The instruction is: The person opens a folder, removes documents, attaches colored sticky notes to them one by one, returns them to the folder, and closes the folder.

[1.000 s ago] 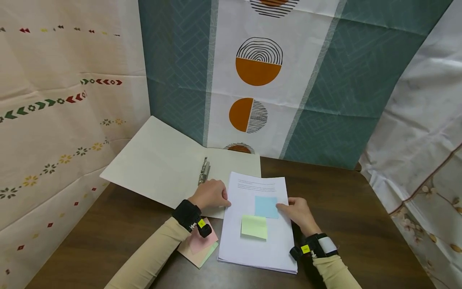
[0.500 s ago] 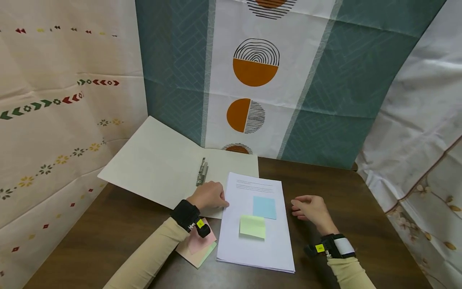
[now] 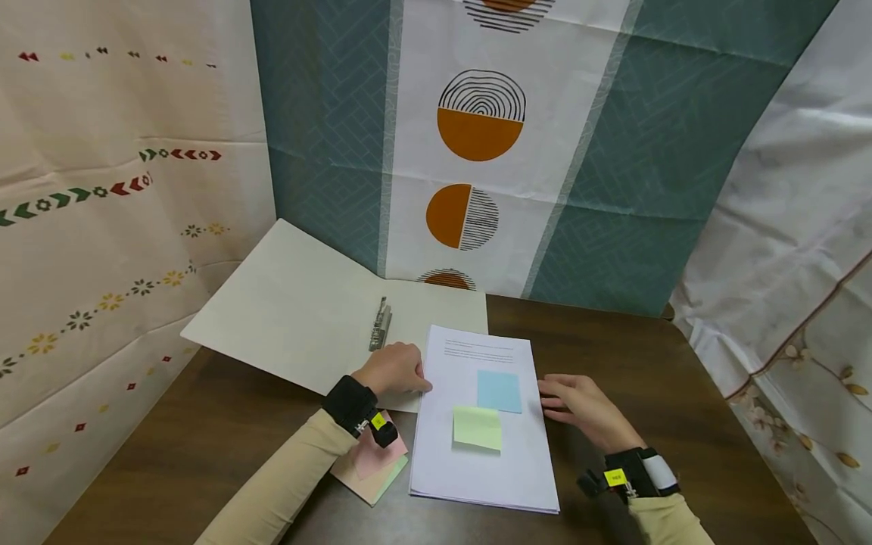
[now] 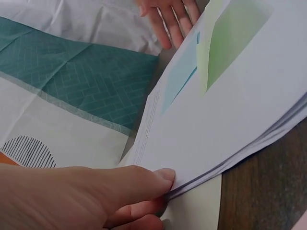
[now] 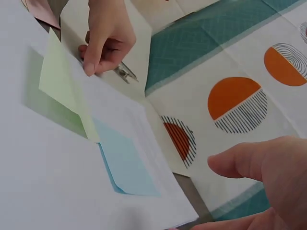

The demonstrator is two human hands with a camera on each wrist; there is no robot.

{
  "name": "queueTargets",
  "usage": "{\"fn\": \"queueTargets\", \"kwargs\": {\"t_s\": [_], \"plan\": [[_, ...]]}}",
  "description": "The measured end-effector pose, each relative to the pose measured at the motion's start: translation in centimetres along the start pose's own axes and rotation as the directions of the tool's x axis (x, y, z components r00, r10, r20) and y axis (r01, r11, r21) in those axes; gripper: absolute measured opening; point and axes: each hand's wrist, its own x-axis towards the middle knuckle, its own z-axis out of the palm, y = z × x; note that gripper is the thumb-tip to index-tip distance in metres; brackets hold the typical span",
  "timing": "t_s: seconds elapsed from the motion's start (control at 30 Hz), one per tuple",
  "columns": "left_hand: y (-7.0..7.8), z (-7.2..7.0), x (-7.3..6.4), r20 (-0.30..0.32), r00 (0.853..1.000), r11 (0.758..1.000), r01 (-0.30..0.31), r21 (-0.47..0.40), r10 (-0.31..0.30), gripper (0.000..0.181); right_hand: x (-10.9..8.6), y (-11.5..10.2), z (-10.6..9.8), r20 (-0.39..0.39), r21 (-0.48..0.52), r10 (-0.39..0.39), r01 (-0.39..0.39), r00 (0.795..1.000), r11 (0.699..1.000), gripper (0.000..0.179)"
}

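Note:
A stack of white paper (image 3: 477, 477) lies on the table, its left part overlapping the open file folder (image 3: 293, 303). On the top sheet are a blue sticky note (image 3: 499, 391) and a green sticky note (image 3: 477, 428) with a lifted edge. My left hand (image 3: 395, 369) pinches the stack's left edge, thumb on top, as the left wrist view shows. Beside the right edge is my right hand (image 3: 586, 409), its fingers extended and thumb apart from them in the right wrist view (image 5: 268, 182). The folder's metal clip (image 3: 381, 325) stands just beyond my left hand.
Pink, peach and green sticky notes (image 3: 368, 473) lie partly under my left wrist. Patterned cloths hang around the table: a teal and white one (image 3: 327, 151) behind, a cream one (image 3: 102, 250) at left, a white one (image 3: 783, 265) at right. Brown tabletop (image 3: 633, 356) shows at right.
My right hand has let go of the stack's right edge, moved away to the right, then come back close to the edge with fingers extended. My left hand keeps its pinch.

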Motion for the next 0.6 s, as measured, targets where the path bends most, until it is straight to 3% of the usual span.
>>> {"fn": "queueTargets", "kwargs": {"t_s": [0.2, 0.6], "plan": [[0.0, -0.1, -0.2, -0.005, 1.000, 1.000, -0.016, 0.008, 0.016, 0.027, 0.6, -0.2, 0.8, -0.020, 0.018, 0.001, 0.000, 1.000, 1.000, 0.069], [0.1, 0.0, -0.1, 0.005, 1.000, 1.000, -0.021, 0.004, 0.021, 0.029, 2.5, -1.1, 1.8, -0.064, -0.071, 0.044, -0.049, 0.997, 0.996, 0.066]]}}
